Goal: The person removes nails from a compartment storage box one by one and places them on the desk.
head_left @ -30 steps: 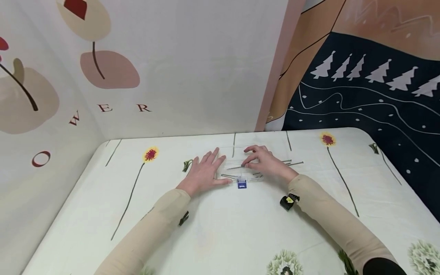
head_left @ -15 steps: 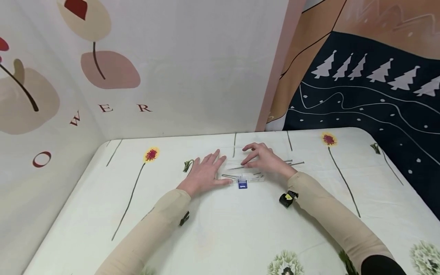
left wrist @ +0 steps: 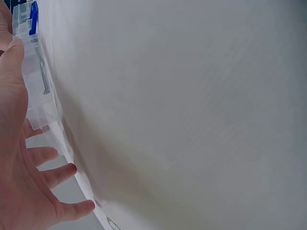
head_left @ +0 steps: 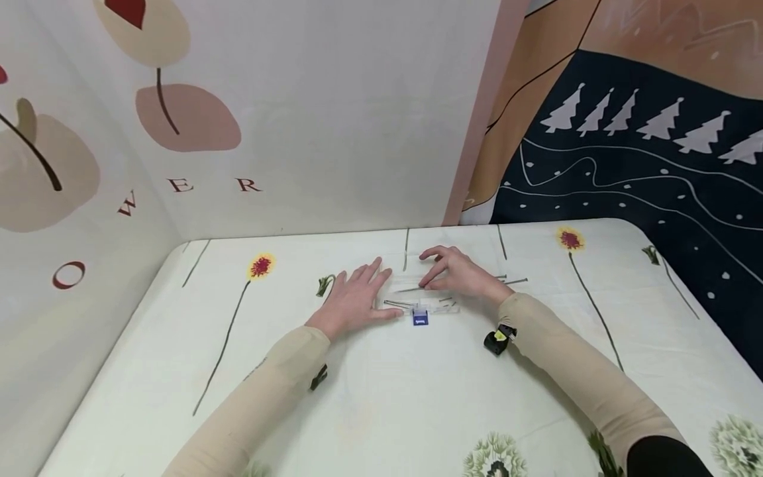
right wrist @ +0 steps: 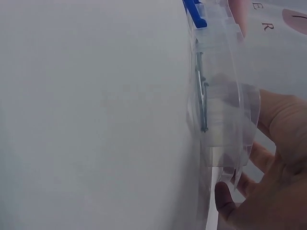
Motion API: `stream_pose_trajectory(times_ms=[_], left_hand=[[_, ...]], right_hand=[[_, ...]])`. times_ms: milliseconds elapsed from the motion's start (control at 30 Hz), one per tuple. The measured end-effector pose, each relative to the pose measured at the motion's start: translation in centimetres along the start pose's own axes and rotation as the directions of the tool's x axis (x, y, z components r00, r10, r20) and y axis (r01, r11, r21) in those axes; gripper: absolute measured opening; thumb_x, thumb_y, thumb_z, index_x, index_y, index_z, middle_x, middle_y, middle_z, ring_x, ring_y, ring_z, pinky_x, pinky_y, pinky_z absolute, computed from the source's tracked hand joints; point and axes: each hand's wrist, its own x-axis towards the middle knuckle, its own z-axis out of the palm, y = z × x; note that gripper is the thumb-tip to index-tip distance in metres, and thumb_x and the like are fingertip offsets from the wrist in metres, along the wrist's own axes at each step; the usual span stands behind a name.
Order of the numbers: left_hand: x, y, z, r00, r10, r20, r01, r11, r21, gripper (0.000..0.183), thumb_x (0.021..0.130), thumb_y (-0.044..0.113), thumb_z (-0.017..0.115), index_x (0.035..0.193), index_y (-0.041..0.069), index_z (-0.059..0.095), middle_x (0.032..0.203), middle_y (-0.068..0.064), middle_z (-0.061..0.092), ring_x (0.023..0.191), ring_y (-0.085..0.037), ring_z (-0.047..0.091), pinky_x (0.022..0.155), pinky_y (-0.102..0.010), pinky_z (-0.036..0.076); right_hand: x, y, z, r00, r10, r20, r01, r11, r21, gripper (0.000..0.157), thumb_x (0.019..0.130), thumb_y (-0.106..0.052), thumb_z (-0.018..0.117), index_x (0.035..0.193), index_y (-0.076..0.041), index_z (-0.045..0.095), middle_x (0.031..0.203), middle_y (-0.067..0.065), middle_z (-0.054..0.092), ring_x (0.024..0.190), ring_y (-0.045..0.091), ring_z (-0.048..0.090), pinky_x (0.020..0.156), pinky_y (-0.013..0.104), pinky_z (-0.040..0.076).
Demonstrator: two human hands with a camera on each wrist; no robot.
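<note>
A clear plastic compartment box (right wrist: 225,62) with a blue latch (head_left: 420,318) lies on the table before me. My left hand (head_left: 352,299) rests along the box's left side, fingers spread and thumb at the front left corner. Over the box's middle, my right hand (head_left: 459,275) pinches a long nail (head_left: 407,289) between thumb and index finger; the nail's tip points left. Several nails (head_left: 401,304) lie in the front left compartment, and shorter nails (right wrist: 203,105) lie in the front right one. The right wrist view hides the pinched nail.
Loose long nails (head_left: 516,281) lie right of the box, partly behind my right wrist. A flower-printed white cloth (head_left: 381,397) covers the table. Printed curtains (head_left: 334,132) stand at its back and sides.
My right hand shifts very slightly above the box, still pinching the nail. The left hand stays in place.
</note>
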Motion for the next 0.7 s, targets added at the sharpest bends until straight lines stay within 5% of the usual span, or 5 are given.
stream_pose_trajectory(times_ms=[700], left_hand=[[0.06,0.03,0.0,1.0,-0.007,0.007,0.007,1.0,0.005,0.091,0.085,0.074,0.048,0.153,0.016,0.031,0.161,-0.009,0.012,0.141,-0.035,0.025,0.107,-0.063,0.02]], right_hand=[[-0.05,-0.15,0.28,0.998,0.007,-0.068,-0.009,1.0,-0.017,0.008,0.078,-0.004,0.08,0.08,-0.011,0.08,0.131,0.013,0.049,0.105,0.028,0.051,0.089,0.044,0.042]])
